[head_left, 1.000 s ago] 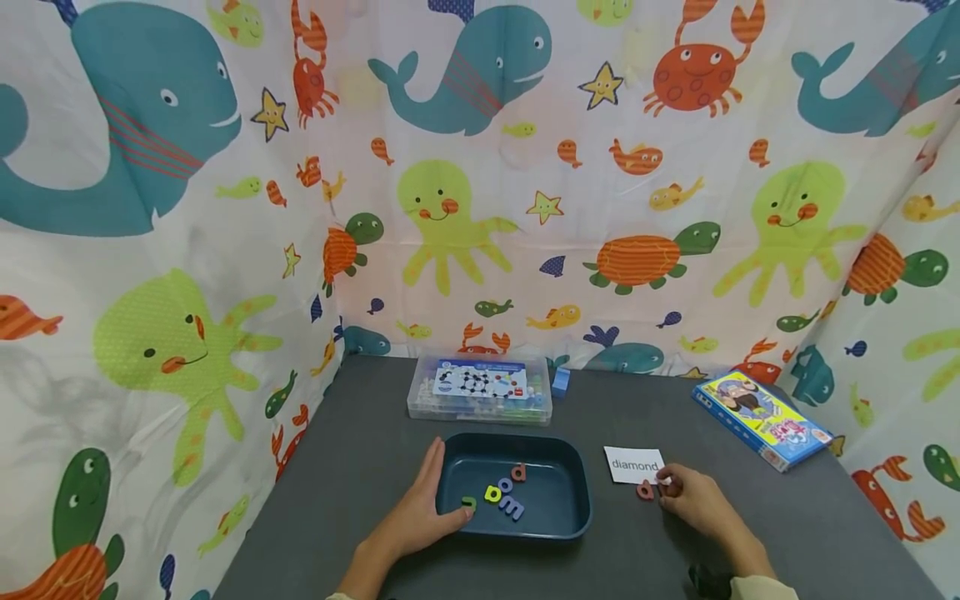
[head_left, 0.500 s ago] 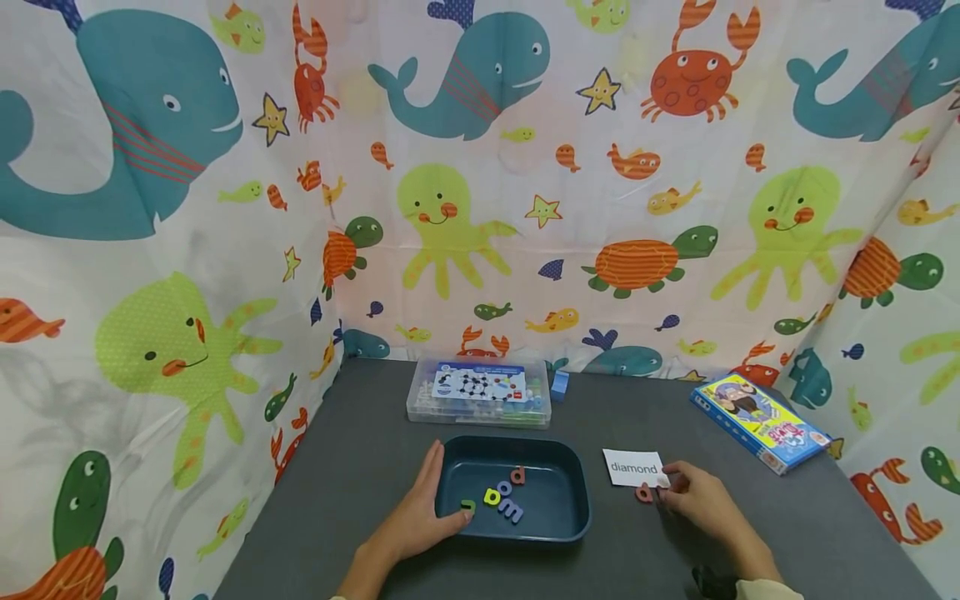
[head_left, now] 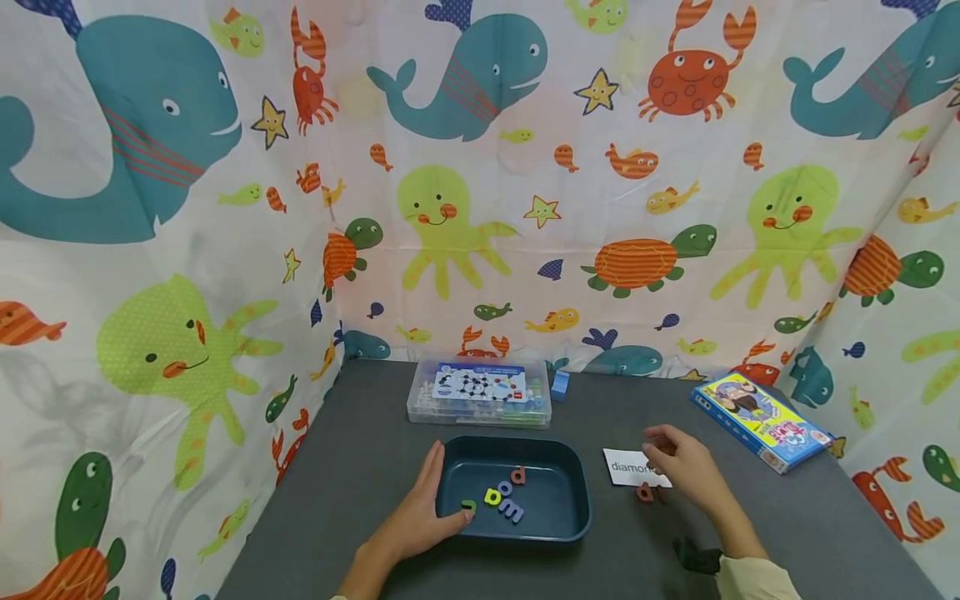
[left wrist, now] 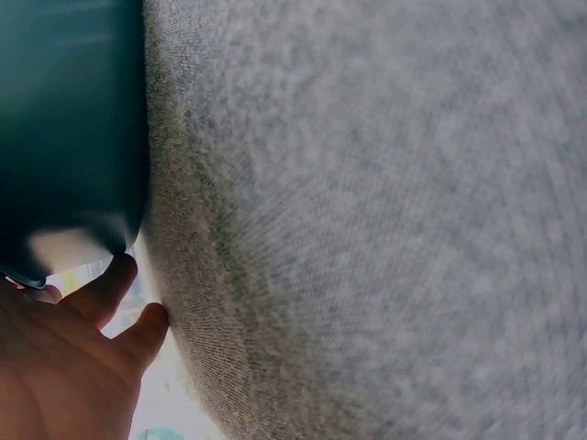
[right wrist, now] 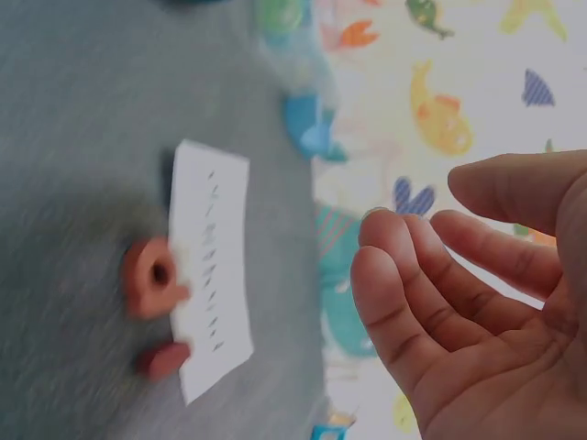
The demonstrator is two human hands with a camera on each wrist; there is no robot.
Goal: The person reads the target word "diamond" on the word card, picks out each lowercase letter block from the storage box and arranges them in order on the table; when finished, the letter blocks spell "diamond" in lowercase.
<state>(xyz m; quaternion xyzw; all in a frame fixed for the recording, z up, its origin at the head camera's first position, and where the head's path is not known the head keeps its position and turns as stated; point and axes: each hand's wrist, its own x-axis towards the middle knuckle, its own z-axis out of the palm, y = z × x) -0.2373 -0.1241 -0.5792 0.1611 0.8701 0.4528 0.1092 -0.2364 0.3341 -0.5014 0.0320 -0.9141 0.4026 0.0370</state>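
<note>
A dark teal tray (head_left: 513, 529) stands on the table, with loose letters inside: a green one (head_left: 468, 506), a yellow one (head_left: 492, 497), a purple "m" (head_left: 512, 510), a blue "o" (head_left: 505, 488) and a reddish "d" (head_left: 518, 475). My left hand (head_left: 420, 517) grips its left side, thumb over the rim and fingers along the outer wall. To the right lies a white card (head_left: 621, 468) printed "diamond", with a red-brown letter (head_left: 644, 493) at its lower edge and a slim red letter (head_left: 661, 495) beside it. Above the card's right end hovers my right hand (head_left: 690, 471), fingers loosely bent and holding nothing.
Behind the tray sits a clear plastic case (head_left: 480, 412) with a molecule label, a small blue block (head_left: 560, 384) beside it. A blue-and-yellow box (head_left: 761, 421) lies at the back right. A dark object (head_left: 696, 556) lies by the right sleeve. Sea-animal curtains surround the grey table.
My right hand has lifted off the slim red letter and moved up and slightly left over the card, leaving that letter next to the other red-brown one. My left hand stays on the tray.
</note>
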